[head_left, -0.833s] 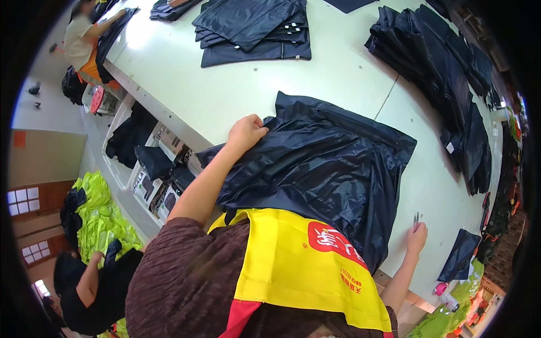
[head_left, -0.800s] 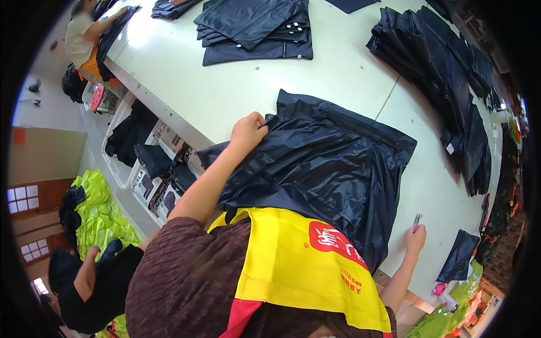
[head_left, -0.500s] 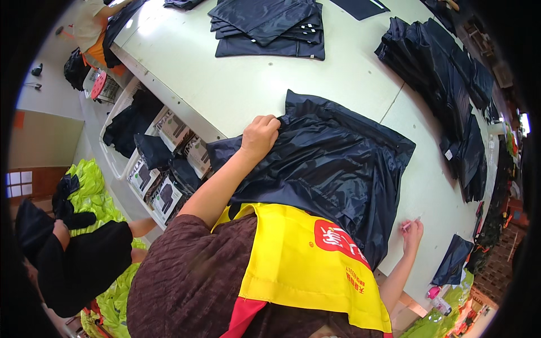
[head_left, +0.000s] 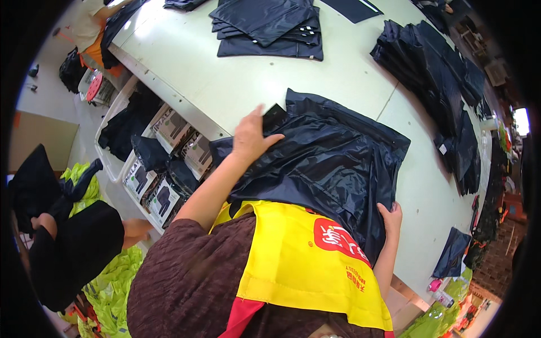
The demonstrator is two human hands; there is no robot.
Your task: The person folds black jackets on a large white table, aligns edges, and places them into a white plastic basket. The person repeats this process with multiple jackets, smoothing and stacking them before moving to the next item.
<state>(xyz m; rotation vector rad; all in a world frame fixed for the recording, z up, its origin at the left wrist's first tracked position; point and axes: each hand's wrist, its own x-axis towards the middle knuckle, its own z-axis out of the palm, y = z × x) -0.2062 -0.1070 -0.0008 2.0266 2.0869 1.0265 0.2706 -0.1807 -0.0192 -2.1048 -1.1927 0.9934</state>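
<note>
A dark navy, shiny garment lies rumpled in front of me on the pale table. My left hand rests at its left side, thumb spread away from the fingers, the hand open. Beside those fingers a small black flap sticks out at the garment's edge. My right hand touches the garment's right edge. Its thumb lies toward the fabric and its other fingers look curled; whatever they hold is hidden.
A stack of folded dark garments lies at the far side of the table. Another dark pile stands at the right. White bins with packages sit below the left edge. A person in black handles dark cloth at the left.
My left hand has let go of the garment's edge and spread its fingers. My right hand, which pinched a small pinkish thing over the table, has moved left onto the garment's edge.
</note>
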